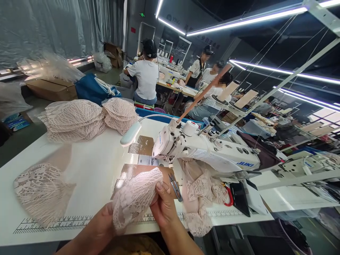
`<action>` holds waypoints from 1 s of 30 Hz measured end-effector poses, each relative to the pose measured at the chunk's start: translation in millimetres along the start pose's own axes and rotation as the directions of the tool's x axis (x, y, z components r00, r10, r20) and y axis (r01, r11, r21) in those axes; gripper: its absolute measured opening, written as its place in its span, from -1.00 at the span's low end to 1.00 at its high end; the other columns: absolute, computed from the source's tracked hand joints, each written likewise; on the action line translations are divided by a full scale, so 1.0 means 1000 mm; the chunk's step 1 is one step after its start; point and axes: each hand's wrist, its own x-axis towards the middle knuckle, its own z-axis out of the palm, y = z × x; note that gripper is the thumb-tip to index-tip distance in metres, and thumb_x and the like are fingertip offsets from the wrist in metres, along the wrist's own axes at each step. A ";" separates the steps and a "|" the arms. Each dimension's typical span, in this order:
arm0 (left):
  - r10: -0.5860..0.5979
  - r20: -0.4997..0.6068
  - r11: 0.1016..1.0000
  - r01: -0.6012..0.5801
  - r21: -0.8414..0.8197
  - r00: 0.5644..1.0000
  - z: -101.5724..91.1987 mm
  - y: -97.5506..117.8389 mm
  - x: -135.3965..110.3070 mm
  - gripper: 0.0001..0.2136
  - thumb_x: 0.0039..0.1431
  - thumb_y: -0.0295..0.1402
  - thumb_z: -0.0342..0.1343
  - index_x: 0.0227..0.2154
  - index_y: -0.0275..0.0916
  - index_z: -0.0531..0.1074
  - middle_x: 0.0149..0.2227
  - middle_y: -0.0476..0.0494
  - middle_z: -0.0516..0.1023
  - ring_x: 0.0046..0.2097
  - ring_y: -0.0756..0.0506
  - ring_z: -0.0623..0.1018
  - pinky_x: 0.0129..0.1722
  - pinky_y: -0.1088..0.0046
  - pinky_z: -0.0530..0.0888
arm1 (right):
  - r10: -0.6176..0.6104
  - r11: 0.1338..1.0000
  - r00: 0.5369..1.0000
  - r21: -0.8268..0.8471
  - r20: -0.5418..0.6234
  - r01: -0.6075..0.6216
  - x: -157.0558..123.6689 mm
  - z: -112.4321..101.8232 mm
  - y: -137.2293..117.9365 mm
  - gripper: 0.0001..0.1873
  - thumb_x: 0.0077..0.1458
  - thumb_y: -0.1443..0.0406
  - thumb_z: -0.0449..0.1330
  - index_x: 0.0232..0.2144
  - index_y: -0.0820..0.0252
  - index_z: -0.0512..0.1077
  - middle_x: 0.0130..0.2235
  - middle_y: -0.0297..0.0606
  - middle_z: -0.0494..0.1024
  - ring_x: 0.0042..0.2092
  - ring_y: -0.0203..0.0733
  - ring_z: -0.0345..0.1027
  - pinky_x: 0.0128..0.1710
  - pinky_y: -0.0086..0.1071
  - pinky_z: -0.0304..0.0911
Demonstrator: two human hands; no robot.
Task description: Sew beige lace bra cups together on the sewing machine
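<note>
Between my two hands is a pale pink lace bra cup (pixel 136 198), held up in front of the sewing machine (pixel 191 145). My left hand (pixel 102 221) grips its lower left end, the fingers partly hidden behind the lace. At the upper right edge, my right hand (pixel 163 203) pinches the lace between thumb and fingers. Thread snips (pixel 175 187) lie on the brown plate just right of the piece. Another lace piece (pixel 44 193) lies flat on the table at the left. More lace pieces (pixel 200 191) bunch up right of the needle area.
Stacks of lace pieces (pixel 74 120) stand at the table's back left. A lamp (pixel 130 134) on a bent neck hangs over the table. Red-handled scissors (pixel 228 195) and a dark flat device (pixel 239 198) lie at the right. Several people (pixel 146 76) sit or stand at machines beyond.
</note>
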 end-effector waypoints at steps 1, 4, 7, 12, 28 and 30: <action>0.019 0.008 1.000 -0.019 -0.019 1.000 -0.002 0.000 0.000 -0.76 0.05 -0.39 0.26 -0.17 -0.22 0.60 -0.24 -0.16 0.64 -0.18 -0.17 0.59 -0.07 0.32 0.48 | 0.011 1.000 1.000 0.010 -0.007 -0.011 0.000 0.000 0.000 -0.68 -0.43 0.17 0.55 -0.57 0.11 0.55 -0.44 -0.29 0.63 -0.35 -0.12 0.49 -0.19 -0.23 0.42; 0.099 0.075 0.990 -0.091 -0.103 0.992 -0.005 0.005 0.001 -0.54 0.04 -0.28 0.26 0.05 -0.14 0.47 0.05 -0.19 0.52 0.07 -0.27 0.48 0.05 0.21 0.44 | 0.032 0.999 0.999 0.004 0.009 -0.032 -0.003 0.001 0.001 -0.65 -0.44 0.16 0.55 -0.53 0.13 0.59 -0.46 -0.28 0.63 -0.38 -0.13 0.49 -0.21 -0.22 0.42; 0.178 0.109 0.980 -0.166 -0.107 0.978 -0.002 0.015 0.000 -0.43 0.09 -0.16 0.22 0.17 -0.15 0.34 0.17 -0.25 0.41 0.19 -0.35 0.37 0.16 0.08 0.35 | 0.052 0.998 0.996 -0.041 0.071 -0.049 -0.006 0.001 0.001 -0.67 -0.40 0.16 0.54 -0.52 0.16 0.60 -0.49 -0.28 0.62 -0.43 -0.17 0.46 -0.25 -0.25 0.40; 0.243 -0.094 0.970 -0.244 0.008 0.965 0.004 0.026 -0.001 -0.49 0.04 -0.25 0.31 0.09 -0.18 0.42 0.03 -0.25 0.54 0.11 -0.34 0.48 0.08 0.15 0.46 | 0.164 0.974 0.960 -0.192 0.225 -0.121 -0.010 0.002 0.000 -0.66 -0.36 0.13 0.52 -0.56 0.25 0.60 -0.55 -0.27 0.58 -0.53 -0.29 0.36 -0.38 -0.37 0.31; 0.174 -0.170 0.982 -0.158 0.106 0.970 -0.005 0.039 -0.005 -0.51 -0.02 -0.07 0.32 -0.04 -0.15 0.50 -0.20 -0.13 0.62 -0.13 -0.24 0.58 -0.21 0.38 0.54 | 0.294 0.926 0.914 -0.320 0.279 -0.200 -0.009 -0.010 -0.014 -0.62 -0.45 0.09 0.53 -0.62 0.26 0.59 -0.61 -0.30 0.52 -0.60 -0.39 0.25 -0.52 -0.48 0.13; 0.186 -0.131 0.968 -0.158 0.197 0.974 0.000 0.038 -0.008 -0.47 -0.08 -0.10 0.36 -0.01 -0.13 0.48 -0.18 -0.13 0.61 -0.09 -0.23 0.56 -0.11 0.37 0.51 | 0.303 0.918 0.914 -0.342 0.271 -0.203 -0.009 -0.011 -0.015 -0.61 -0.47 0.09 0.53 -0.61 0.25 0.60 -0.61 -0.30 0.52 -0.59 -0.38 0.27 -0.52 -0.48 0.14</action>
